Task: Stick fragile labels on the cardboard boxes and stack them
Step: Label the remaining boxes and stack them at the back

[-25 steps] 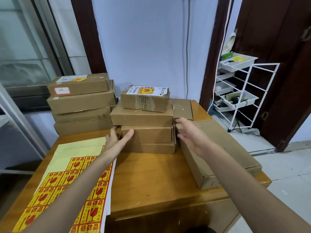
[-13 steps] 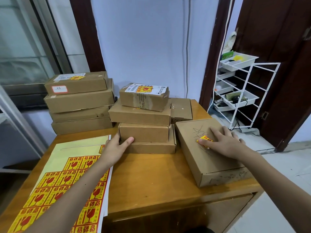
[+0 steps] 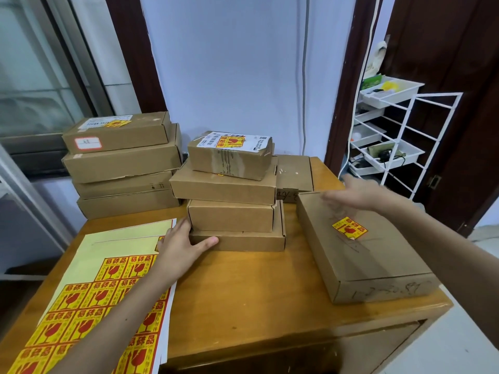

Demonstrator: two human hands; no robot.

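1. Fingers of the left hand [image 3: 186, 245] lie straight against the bottom of the middle stack [image 3: 232, 195], thumb along the front of its lowest box and palm over the top edge of the label sheet [image 3: 89, 300]; it clasps nothing.
2. Blurred by motion, the right hand [image 3: 361, 194] hovers with fingers extended over the far end of a large cardboard box [image 3: 370, 252], holding nothing; whether it touches the lid cannot be told.
3. That box lies flat near the right edge of a wooden table [image 3: 251, 292], a yellow-and-red fragile label [image 3: 350, 228] stuck on its lid and faint scribbles on its near side.
4. Four boxes make up the middle stack, the top one carrying a white shipping slip and a fragile sticker.
5. At the table's far left, a second stack [image 3: 124, 163] of four wider boxes rises, its top box also stickered.
6. Behind the large box, a small flat box [image 3: 294, 174] rests near the wall.
7. On the table's left, the sheet shows rows of unpeeled yellow stickers with a bare pale strip at its far end.
8. Beyond, a pale blue wall [image 3: 229, 63] stands between dark wooden frames, a window to the left and a white wire rack [image 3: 391, 139] with trays by a dark door to the right.
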